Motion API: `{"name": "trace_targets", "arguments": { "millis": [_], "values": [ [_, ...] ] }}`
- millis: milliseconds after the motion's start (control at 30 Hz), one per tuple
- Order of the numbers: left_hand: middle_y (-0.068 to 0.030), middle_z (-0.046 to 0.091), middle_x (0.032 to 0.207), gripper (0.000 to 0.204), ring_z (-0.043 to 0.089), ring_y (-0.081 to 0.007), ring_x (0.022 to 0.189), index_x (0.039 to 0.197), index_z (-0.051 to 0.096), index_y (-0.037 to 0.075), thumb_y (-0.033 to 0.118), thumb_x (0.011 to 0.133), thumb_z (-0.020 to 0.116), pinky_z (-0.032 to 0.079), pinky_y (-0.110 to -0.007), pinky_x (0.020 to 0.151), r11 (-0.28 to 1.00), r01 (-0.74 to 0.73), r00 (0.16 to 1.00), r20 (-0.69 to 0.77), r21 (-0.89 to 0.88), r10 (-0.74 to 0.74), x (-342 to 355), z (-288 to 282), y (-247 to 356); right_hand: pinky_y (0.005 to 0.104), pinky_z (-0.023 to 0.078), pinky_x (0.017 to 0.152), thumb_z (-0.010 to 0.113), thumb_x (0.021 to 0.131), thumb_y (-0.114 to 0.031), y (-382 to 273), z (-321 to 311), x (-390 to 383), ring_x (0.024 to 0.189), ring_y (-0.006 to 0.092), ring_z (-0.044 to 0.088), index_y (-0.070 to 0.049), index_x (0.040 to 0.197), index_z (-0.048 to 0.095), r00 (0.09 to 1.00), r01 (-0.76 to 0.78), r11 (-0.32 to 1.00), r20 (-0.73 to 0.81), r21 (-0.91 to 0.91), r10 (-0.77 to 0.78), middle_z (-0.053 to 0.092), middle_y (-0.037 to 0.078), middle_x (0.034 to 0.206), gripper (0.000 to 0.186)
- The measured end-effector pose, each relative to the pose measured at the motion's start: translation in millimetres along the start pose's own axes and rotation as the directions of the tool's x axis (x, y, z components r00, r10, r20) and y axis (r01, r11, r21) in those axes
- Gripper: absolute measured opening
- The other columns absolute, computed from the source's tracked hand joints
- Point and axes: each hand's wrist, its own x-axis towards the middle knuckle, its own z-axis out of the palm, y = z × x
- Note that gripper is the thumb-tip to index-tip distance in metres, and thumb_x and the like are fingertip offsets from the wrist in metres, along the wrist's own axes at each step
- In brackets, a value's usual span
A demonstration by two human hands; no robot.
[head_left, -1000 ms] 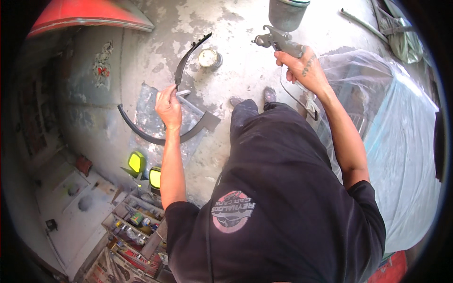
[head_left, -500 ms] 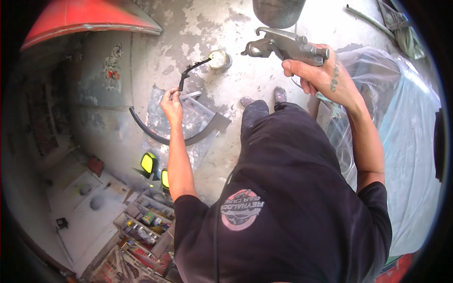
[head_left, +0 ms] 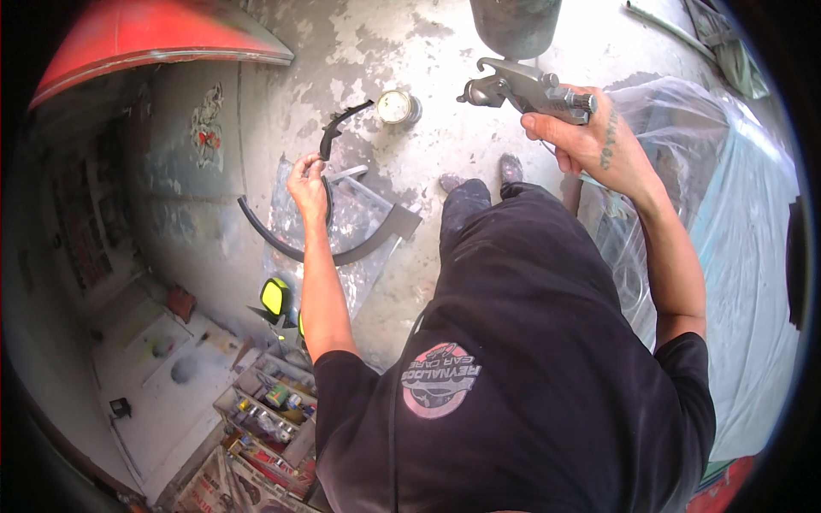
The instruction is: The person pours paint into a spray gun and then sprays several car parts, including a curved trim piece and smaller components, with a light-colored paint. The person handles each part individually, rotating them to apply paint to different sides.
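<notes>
My left hand [head_left: 309,183] pinches a thin black plastic trim [head_left: 335,128], held up at an angle with its far tip near a small tin of pale contents [head_left: 395,107]. My right hand [head_left: 599,140] grips a metal spray gun [head_left: 522,90] with a grey cup [head_left: 513,23] on top; its nozzle points left, toward the trim. On the floor beneath my left hand, a long curved black trim piece [head_left: 275,248] with a wider flat end rests on a paint-spattered sheet [head_left: 359,235].
A red panel [head_left: 171,34] fills the upper left. Plastic sheeting [head_left: 727,256] drapes something to the right. Yellow-faced pieces [head_left: 274,295] lie left. A compartmented tray [head_left: 268,402] of supplies stands lower left. A pipe [head_left: 671,34] lies upper right. My feet [head_left: 510,168] stand below the gun.
My right hand has shifted rightward and turned the gun, showing more of its back. My left hand moved slightly right, and the trim in it has tilted and turned.
</notes>
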Motion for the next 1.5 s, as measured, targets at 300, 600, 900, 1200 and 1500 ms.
{"name": "trace_targets", "arguments": {
  "millis": [300,600,900,1200,1500],
  "values": [
    [-0.0114,0.071,0.098,0.016,0.071,-0.0226,0.085,0.116,0.065,-0.001,0.004,0.100,0.064,0.064,-0.041,0.076,0.676,0.433,0.900,0.326,-0.596,-0.290,-3,-5,-10,0.0327,0.049,0.063,0.075,0.091,-0.033,-23,-1,-3,0.063,0.0154,0.061,0.002,0.110,0.072,0.995,0.085,0.993,0.050,-0.076,-0.082,0.063,0.006,0.072,0.040],
    [-0.0092,0.070,0.092,0.015,0.063,-0.0176,0.073,0.114,0.064,0.002,0.011,0.102,0.062,0.049,-0.032,0.061,0.574,0.498,0.867,0.388,-0.649,-0.314,5,-14,-28,0.0373,0.053,0.081,0.078,0.089,-0.042,-24,5,-16,0.090,0.0283,0.068,0.002,0.126,0.068,1.000,-0.013,0.978,-0.010,-0.208,0.012,0.066,0.023,0.102,0.058],
    [-0.0092,0.069,0.092,0.015,0.063,-0.0178,0.074,0.115,0.063,0.002,0.010,0.103,0.060,0.050,-0.032,0.062,0.596,0.492,0.869,0.405,-0.635,-0.285,15,-15,-32,0.0320,0.048,0.062,0.076,0.094,-0.027,8,22,-7,0.062,0.0147,0.055,-0.001,0.114,0.071,0.773,0.461,0.701,-0.141,-0.544,-0.618,0.059,0.008,0.071,0.033],
    [-0.0112,0.070,0.094,0.018,0.064,-0.0184,0.077,0.117,0.064,-0.001,0.009,0.103,0.061,0.051,-0.032,0.064,0.585,0.456,0.890,0.353,-0.671,-0.289,6,-4,-22,0.0372,0.052,0.075,0.073,0.095,-0.024,3,33,-5,0.072,0.0230,0.064,-0.002,0.121,0.070,0.965,0.254,0.931,-0.004,-0.262,-0.264,0.070,0.017,0.080,0.034],
    [-0.0137,0.071,0.100,0.027,0.070,-0.0227,0.078,0.124,0.065,-0.006,0.006,0.099,0.066,0.062,-0.033,0.064,0.657,0.412,0.907,0.218,-0.632,-0.359,-8,9,-6,0.0393,0.051,0.078,0.072,0.095,-0.027,13,46,-4,0.079,0.0237,0.065,0.001,0.119,0.070,0.987,0.128,0.975,0.121,-0.183,-0.106,0.070,0.018,0.080,0.038]
  ]
}}
